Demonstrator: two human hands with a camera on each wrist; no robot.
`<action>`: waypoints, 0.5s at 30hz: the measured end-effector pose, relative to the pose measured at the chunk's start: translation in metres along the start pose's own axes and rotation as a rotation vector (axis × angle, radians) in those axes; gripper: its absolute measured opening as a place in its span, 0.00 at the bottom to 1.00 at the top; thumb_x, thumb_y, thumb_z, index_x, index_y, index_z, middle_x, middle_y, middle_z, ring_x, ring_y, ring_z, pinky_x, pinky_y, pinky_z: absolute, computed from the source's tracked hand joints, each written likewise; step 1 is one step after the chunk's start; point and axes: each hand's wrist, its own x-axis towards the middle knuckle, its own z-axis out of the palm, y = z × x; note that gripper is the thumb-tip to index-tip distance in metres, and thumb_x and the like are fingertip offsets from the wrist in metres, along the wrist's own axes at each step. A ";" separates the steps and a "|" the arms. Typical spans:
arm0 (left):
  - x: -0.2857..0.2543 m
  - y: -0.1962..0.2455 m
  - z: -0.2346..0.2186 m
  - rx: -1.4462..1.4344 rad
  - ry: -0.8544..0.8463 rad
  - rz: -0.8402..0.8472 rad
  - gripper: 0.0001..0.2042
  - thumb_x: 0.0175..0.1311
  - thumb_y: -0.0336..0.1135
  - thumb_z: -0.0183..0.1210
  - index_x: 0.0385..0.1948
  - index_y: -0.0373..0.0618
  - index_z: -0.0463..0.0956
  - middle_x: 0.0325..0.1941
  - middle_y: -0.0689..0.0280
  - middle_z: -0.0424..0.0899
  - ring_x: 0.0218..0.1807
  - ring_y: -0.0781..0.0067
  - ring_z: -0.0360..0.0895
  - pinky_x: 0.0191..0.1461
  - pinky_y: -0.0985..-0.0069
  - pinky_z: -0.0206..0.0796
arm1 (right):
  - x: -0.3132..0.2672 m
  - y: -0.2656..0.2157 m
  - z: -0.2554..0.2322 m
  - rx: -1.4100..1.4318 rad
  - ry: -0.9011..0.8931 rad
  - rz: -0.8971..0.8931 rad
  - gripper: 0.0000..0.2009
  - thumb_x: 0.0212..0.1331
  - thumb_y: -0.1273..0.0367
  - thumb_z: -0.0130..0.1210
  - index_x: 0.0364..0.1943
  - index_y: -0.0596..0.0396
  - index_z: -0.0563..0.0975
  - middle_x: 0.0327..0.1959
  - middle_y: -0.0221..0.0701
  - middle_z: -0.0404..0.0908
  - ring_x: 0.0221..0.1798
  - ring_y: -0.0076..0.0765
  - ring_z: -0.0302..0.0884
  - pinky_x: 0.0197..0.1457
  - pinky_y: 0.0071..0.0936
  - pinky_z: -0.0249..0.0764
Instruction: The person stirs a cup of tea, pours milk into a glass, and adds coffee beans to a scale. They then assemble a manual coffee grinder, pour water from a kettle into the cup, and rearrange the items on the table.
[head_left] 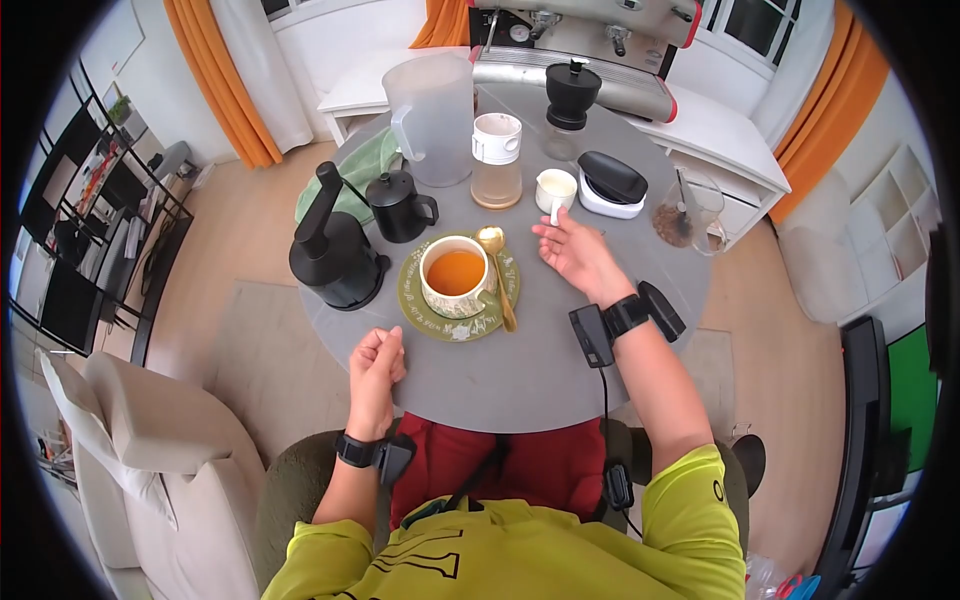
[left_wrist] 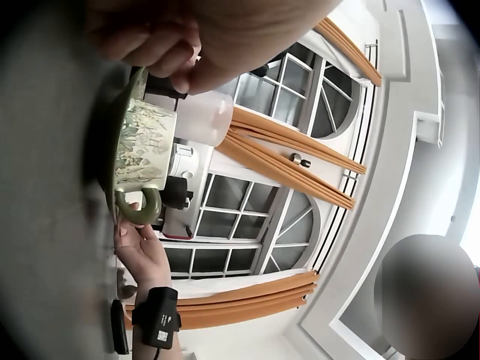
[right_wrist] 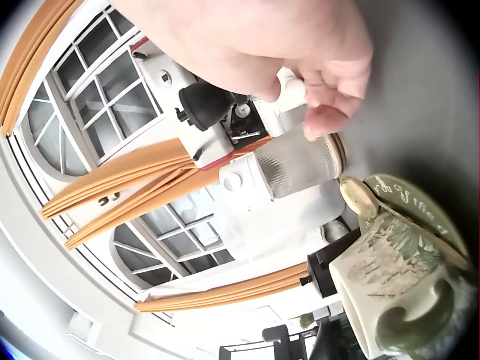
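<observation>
Behind a green saucer (head_left: 425,318), the small white pitcher (head_left: 556,187) stands upright. My right hand (head_left: 580,258) lies beside its handle, with fingers loosely bent; whether a fingertip touches the handle I cannot tell. On the saucer are a patterned cup (head_left: 470,303) of amber liquid and a gold spoon (head_left: 505,290). In the right wrist view, bent fingers (right_wrist: 330,112) partly cover the pitcher (right_wrist: 291,91). My left hand (head_left: 375,370) rests at the near left table edge, loosely curled around nothing. The cup (left_wrist: 146,146) appears beyond that hand in the left wrist view.
A black lever device (head_left: 335,260) and black pot (head_left: 398,205) stand left. Behind are a tall jug (head_left: 432,120), a glass with white top (head_left: 497,160), a grinder (head_left: 572,95) and a black-topped scale (head_left: 612,180). A glass jar (head_left: 690,210) stands right.
</observation>
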 end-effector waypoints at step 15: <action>0.000 -0.005 0.005 0.053 -0.049 -0.033 0.12 0.69 0.35 0.53 0.23 0.49 0.65 0.18 0.78 0.61 0.18 0.90 0.51 0.22 0.85 0.42 | -0.002 -0.003 0.001 0.001 0.004 0.016 0.13 0.68 0.62 0.48 0.31 0.57 0.70 0.22 0.27 0.69 0.22 0.21 0.61 0.22 0.19 0.58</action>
